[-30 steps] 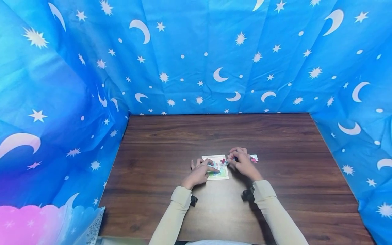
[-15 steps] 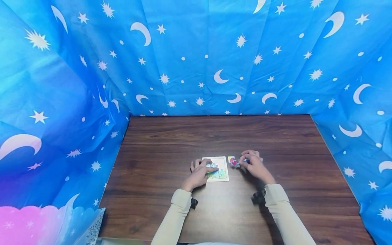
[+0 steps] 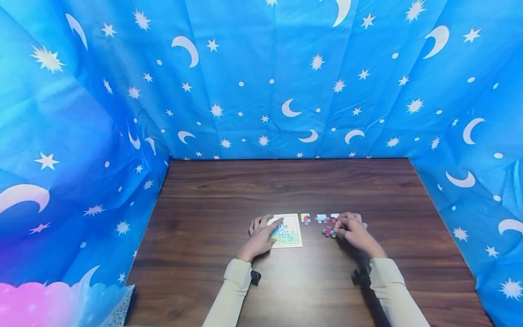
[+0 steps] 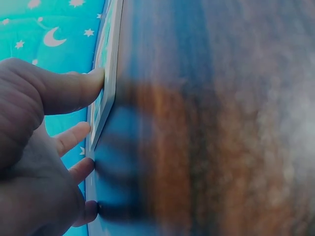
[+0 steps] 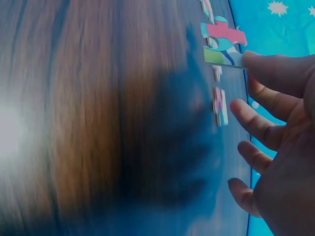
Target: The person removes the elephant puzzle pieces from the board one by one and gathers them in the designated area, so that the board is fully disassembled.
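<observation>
Pressed the left hand [image 3: 258,237] onto the puzzle board [image 3: 292,220] from nine o'clock, with thumb on its face near the edge and other fingers stretched outward, presumably to steady it flat. Pinched seemingly linked puzzle pieces [image 5: 225,34] in the right hand [image 3: 356,230], at the board's three o'clock and well apart from the left; gripped only by one edge, perhaps to spare the knobs. Had a yellow piece [image 3: 305,219] lying at two o'clock and a blue piece [image 3: 322,219] farther out, probably spaced for easy telling apart.
</observation>
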Demonstrator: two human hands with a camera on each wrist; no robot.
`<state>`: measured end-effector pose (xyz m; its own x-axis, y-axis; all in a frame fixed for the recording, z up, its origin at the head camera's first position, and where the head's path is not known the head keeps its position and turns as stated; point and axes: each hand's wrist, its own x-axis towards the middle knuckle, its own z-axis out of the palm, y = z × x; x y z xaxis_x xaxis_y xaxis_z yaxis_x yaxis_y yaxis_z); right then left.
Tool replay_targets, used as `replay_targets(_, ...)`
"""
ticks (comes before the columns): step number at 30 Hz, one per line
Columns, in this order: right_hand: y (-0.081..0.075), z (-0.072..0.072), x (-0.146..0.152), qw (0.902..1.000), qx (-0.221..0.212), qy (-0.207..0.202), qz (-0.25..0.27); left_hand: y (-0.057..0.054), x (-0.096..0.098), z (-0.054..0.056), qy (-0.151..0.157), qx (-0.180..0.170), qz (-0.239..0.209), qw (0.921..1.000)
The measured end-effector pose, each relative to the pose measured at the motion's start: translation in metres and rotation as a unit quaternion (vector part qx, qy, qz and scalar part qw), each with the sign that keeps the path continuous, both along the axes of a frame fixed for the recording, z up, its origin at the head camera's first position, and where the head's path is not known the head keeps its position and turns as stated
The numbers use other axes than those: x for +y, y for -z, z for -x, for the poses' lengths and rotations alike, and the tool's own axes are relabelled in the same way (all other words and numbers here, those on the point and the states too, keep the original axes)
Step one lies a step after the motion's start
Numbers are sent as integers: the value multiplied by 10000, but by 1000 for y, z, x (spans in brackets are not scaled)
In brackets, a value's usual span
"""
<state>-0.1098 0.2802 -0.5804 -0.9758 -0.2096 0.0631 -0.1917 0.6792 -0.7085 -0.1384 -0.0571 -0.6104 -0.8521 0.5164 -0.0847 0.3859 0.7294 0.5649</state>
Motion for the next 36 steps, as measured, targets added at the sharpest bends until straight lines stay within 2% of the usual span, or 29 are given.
replay_targets(4, 0, -3, 9, 9998, -179, -38, -123, 1, -2, -1, -115, -105, -212, 9997)
replay_targets(8, 0, -1, 18, 9991, -214, -26, -357, 2, -3, 1, -156, -231, -388, 9989)
replay_targets(14, 4, 10, 17, 9974, -120, -74, -701, 4, -6, 5, -305, -322, -417, 9981)
replay_targets(20, 12, 10, 16, 9950, -25, 164, -988, 7, -5, 5, -205, -336, -349, 9986)
replay_targets(27, 16, 10, 11, 9941, 141, 303, -1032, 6, -8, 5, -256, -376, -275, 9986)
replay_targets(36, 10, 9, 2, 9946, 190, 606, -826, 6, -6, 5, -202, -386, -391, 9983)
